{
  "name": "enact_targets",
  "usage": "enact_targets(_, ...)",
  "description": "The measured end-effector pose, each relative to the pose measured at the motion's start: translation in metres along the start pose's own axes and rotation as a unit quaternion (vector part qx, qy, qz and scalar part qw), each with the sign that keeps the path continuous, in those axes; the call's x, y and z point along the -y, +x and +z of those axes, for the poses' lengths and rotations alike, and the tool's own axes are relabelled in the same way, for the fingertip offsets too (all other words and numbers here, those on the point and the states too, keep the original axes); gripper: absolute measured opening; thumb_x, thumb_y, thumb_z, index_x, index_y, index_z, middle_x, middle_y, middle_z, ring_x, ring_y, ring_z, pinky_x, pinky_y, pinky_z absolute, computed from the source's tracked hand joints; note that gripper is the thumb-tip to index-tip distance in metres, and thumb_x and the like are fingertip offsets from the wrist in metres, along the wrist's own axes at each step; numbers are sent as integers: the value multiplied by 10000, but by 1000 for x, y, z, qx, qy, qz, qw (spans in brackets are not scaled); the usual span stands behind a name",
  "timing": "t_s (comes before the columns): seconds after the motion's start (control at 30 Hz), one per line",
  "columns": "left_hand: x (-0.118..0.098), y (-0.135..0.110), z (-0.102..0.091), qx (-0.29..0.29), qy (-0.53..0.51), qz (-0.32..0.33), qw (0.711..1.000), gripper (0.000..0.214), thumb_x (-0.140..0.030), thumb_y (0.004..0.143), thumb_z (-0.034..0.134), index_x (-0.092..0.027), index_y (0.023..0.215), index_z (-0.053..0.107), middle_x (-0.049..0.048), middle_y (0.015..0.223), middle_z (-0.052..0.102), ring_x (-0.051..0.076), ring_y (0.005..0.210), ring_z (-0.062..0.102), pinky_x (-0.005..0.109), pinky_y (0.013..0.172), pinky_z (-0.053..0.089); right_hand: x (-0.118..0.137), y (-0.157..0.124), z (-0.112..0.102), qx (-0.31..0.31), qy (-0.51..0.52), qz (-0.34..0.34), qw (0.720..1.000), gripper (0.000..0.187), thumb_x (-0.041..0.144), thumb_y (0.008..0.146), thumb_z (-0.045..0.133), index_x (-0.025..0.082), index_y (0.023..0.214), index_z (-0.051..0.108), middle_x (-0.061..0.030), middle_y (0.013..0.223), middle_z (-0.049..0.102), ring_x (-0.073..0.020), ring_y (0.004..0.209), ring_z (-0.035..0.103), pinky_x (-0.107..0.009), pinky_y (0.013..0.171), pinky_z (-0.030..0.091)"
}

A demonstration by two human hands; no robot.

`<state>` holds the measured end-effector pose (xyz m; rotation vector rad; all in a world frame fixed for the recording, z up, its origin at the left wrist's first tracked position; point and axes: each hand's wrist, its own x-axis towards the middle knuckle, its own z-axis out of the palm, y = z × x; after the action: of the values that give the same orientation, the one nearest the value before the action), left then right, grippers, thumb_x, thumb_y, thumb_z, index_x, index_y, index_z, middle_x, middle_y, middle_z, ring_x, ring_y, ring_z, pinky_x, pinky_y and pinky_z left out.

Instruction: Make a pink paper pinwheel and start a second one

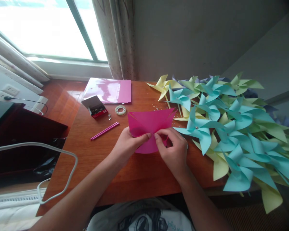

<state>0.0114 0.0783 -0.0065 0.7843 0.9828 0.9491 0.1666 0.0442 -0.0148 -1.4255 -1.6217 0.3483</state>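
Note:
Between my two hands is a sheet of bright pink paper [149, 120], with slits running in from its corners and its lower part curling toward me. My left hand [131, 140] grips the paper's left side, thumb laid across toward the centre. At that centre my right hand [172, 144] pinches the paper with thumb and finger; any small part under the fingertips is hidden. To the left of the paper lie a pink stick pair [105, 131], a roll of clear tape [120, 110] and an open red box [96, 109] of small metal fasteners.
Several finished paper pinwheels [231, 128] in turquoise, yellow, green and purple are heaped on the right. Pink paper in a clear sleeve [110, 90] lies at the back left of the wooden table [86, 173]. A white cable [72, 179] loops by the left edge.

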Motion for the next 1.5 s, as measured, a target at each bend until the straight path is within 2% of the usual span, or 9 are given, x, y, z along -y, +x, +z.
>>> enact_targets(0.2,-1,0,0,-12,8,-3,1000,245,-186,654,871,-141,873,769,32,794,772,154,709,669,222,674,530,1,1,-1,2,14,-6,1000,89,127,885,633,192,833,665,-24,782,667,-172,734,613,-283,688,472)
enact_targets(0.43,1,1,-2,14,4,14,1000,278,-171,664,863,-136,924,774,47,827,778,178,784,682,256,762,544,-1,0,1,-3,-2,-12,1000,81,132,873,652,189,818,666,-17,747,653,-164,678,591,-280,649,472)
enact_targets(0.67,-2,0,1,-7,3,16,1000,244,-189,653,873,-138,868,769,31,817,775,149,724,661,222,700,527,-2,-1,2,-10,-18,-48,999,70,153,900,637,189,863,684,-37,790,670,-179,732,614,-298,694,494)
enact_targets(0.87,-5,-3,6,-41,11,19,999,293,-230,619,898,-133,853,751,30,776,767,155,687,663,229,664,525,0,0,0,-6,-2,-29,1000,84,165,901,630,192,833,671,-33,776,671,-181,731,618,-306,708,500)
enact_targets(1.13,-1,-1,3,-20,32,33,999,391,-258,607,900,-130,945,751,92,954,793,236,813,716,306,750,555,3,0,1,-5,0,15,1000,100,193,903,606,216,815,647,-22,753,654,-183,678,598,-301,658,498)
enact_targets(1.33,-4,2,-1,-58,34,45,997,385,-200,589,897,-130,926,724,57,863,776,202,744,688,278,690,542,-10,6,-12,18,27,27,999,91,227,922,616,209,916,704,-32,832,717,-179,718,629,-297,667,494)
enact_targets(1.5,-7,4,-6,-94,1,52,994,379,-200,596,890,-136,921,706,42,847,765,177,701,669,268,650,540,-30,9,-30,98,65,77,990,130,271,912,641,201,899,749,-35,833,752,-178,682,646,-294,629,498)
